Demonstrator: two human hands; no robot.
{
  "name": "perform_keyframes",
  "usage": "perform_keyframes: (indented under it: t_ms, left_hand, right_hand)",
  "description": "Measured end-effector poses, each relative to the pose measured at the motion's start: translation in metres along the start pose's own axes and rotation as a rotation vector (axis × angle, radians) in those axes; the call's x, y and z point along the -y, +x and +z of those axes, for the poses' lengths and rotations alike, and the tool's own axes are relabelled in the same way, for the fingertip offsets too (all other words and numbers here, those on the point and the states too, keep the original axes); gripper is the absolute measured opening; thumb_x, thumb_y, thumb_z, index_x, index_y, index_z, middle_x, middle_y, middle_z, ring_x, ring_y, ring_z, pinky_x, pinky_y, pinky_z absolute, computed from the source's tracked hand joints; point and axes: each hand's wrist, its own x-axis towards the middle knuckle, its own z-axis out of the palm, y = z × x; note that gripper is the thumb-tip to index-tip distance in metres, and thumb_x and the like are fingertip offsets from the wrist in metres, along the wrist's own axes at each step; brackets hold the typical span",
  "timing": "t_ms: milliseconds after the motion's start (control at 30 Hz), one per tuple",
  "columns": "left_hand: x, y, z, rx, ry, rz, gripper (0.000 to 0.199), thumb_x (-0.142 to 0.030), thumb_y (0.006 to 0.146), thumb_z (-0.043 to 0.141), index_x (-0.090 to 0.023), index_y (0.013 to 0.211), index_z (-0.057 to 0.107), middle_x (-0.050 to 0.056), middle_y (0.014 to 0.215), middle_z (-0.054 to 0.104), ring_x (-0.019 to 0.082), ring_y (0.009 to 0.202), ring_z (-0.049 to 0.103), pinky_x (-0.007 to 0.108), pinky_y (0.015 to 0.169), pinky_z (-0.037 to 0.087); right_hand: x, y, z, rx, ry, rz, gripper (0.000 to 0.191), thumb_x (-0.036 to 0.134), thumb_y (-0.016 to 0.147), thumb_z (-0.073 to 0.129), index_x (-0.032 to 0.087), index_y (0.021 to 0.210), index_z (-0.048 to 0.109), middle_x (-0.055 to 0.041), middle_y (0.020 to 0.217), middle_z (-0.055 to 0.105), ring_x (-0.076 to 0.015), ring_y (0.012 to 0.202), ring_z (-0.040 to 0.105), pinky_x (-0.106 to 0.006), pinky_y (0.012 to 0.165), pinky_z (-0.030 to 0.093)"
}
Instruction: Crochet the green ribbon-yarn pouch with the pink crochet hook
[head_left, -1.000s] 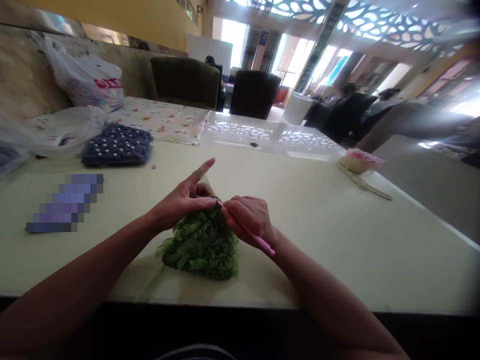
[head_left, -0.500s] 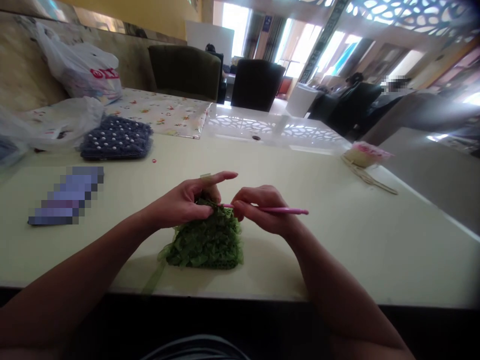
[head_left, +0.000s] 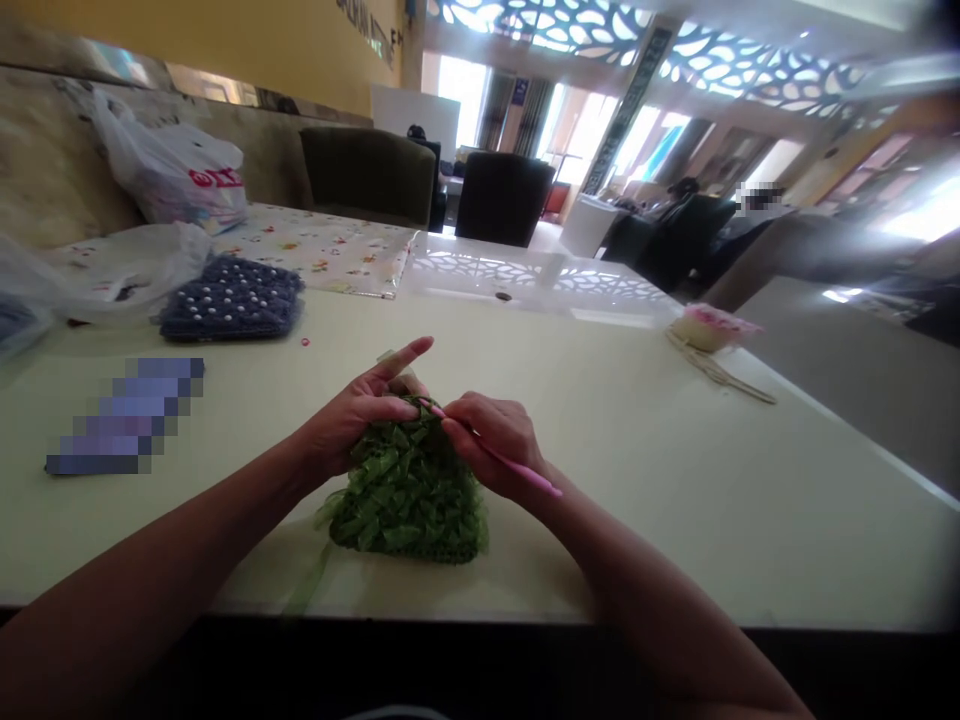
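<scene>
Looking down at the two hands, what does each one have?

The left hand [head_left: 358, 415] is partly closed. It pinches the top edge of a green ribbon crochet piece [head_left: 409, 495], and its pointer finger [head_left: 411, 353] sticks up. Maybe that finger helps keep the ribbon tight.

And the right hand [head_left: 487, 440]?

It is closed around a pink crochet hook [head_left: 521, 470], and holds it a bit like a pencil. The tip of the hook goes to the top of the green piece. This hold likely lets the fingers make small, careful moves.

Where is the green piece?

Right under both hands, on a pale table [head_left: 675, 520]. The table seems to take its weight, so the hands can work.

What is farther off?

Past the left hand lie a dark blue pouch with white beads [head_left: 232, 300] and see-through plastic bags [head_left: 124, 270]. Past the right hand sits a pink and cream bundle [head_left: 709, 328] with a pale cord [head_left: 720, 382]. Those are well apart from the hands, maybe to leave room
</scene>
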Motion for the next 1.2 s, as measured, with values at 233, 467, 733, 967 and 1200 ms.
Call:
perform_keyframes:
  t_ms: [233, 467, 733, 967, 1200]
  left_hand:
    - [0.000, 0.001, -0.004, 0.028, 0.275, 0.119, 0.067, -0.003, 0.074, 0.066, -0.033, 0.134, 0.057, -0.003, 0.087, 0.063, 0.009, 0.079, 0.059, 0.019, 0.078, 0.048]
    - [-0.001, -0.003, -0.001, 0.126, 0.211, 0.121, 0.067, -0.003, 0.072, 0.069, -0.033, 0.131, 0.059, -0.002, 0.087, 0.064, 0.010, 0.082, 0.060, 0.020, 0.080, 0.049]
    - [0.003, 0.000, 0.002, -0.034, 0.070, 0.120, 0.069, -0.008, 0.077, 0.068, -0.034, 0.139, 0.051, -0.003, 0.086, 0.061, 0.010, 0.075, 0.061, 0.020, 0.069, 0.050]
    - [0.001, -0.002, 0.007, -0.079, 0.031, 0.073, 0.065, -0.002, 0.072, 0.063, -0.027, 0.133, 0.058, -0.003, 0.080, 0.059, 0.009, 0.069, 0.058, 0.020, 0.068, 0.050]
    - [-0.004, -0.004, 0.003, 0.031, 0.176, 0.109, 0.065, -0.004, 0.072, 0.065, -0.026, 0.133, 0.058, -0.002, 0.082, 0.061, 0.010, 0.075, 0.058, 0.019, 0.071, 0.049]
  right_hand:
    - [-0.001, 0.002, -0.007, 0.029, -0.219, -0.183, 0.024, 0.019, 0.095, 0.048, 0.018, 0.071, 0.052, 0.0033, 0.059, 0.053, -0.0072, 0.050, 0.041, -0.024, 0.052, 0.031]
    - [0.010, 0.008, -0.024, 0.117, 0.556, 0.376, 0.020, 0.022, 0.095, 0.049, 0.016, 0.078, 0.058, 0.0038, 0.060, 0.057, -0.0066, 0.048, 0.051, -0.020, 0.049, 0.042]
    - [0.002, 0.003, -0.004, -0.087, -0.213, -0.165, 0.013, 0.020, 0.094, 0.054, 0.017, 0.082, 0.056, 0.0028, 0.064, 0.057, -0.0070, 0.053, 0.046, -0.023, 0.051, 0.033]
    - [-0.002, 0.000, -0.001, -0.054, -0.534, -0.497, 0.007, 0.021, 0.093, 0.058, 0.016, 0.089, 0.054, 0.0031, 0.063, 0.057, -0.0096, 0.055, 0.047, -0.027, 0.052, 0.030]
    - [0.006, 0.000, -0.008, -0.057, -0.035, -0.150, 0.013, 0.017, 0.093, 0.052, 0.017, 0.081, 0.056, 0.0026, 0.064, 0.057, -0.0074, 0.052, 0.047, -0.023, 0.051, 0.035]
